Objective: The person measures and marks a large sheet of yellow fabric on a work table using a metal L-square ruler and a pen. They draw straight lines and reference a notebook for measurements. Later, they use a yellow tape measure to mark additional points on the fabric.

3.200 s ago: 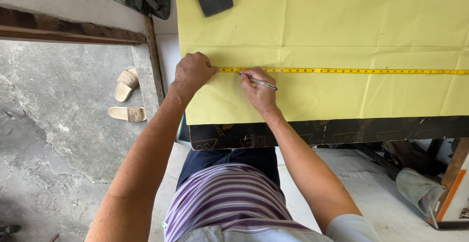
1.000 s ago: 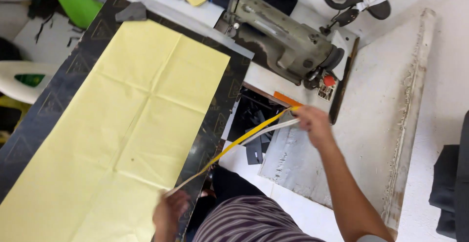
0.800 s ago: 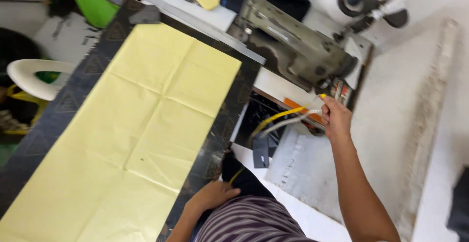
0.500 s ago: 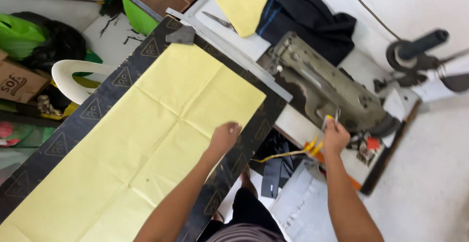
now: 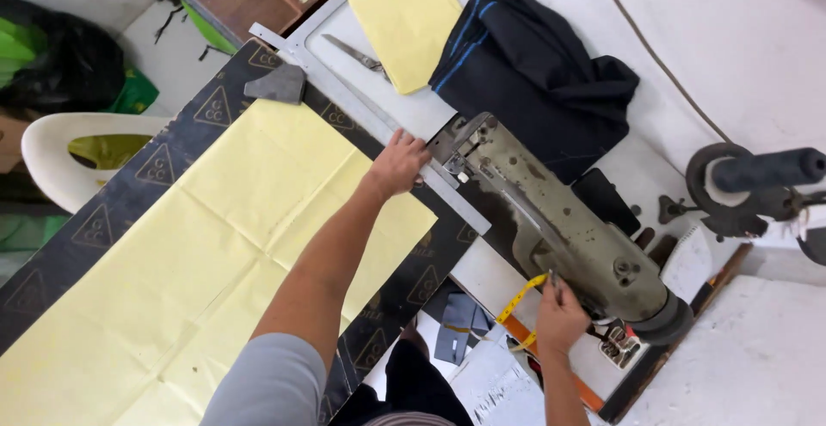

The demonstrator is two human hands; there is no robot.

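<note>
Your left hand (image 5: pixel 397 164) grips the long metal ruler (image 5: pixel 370 116) beside the sewing machine (image 5: pixel 551 219); your right hand (image 5: pixel 559 316) pinches the yellow tape measure (image 5: pixel 516 301).

Grey short sleeve (image 5: pixel 271 379) (bare forearms), dark trousers (image 5: pixel 413 383)

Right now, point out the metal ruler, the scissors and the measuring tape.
metal ruler (image 5: pixel 361 103): head view, on the bare middle of its long blade.
scissors (image 5: pixel 354 53): head view, on the blades.
measuring tape (image 5: pixel 516 299): head view, on the yellow strip just left of the right hand.
</note>
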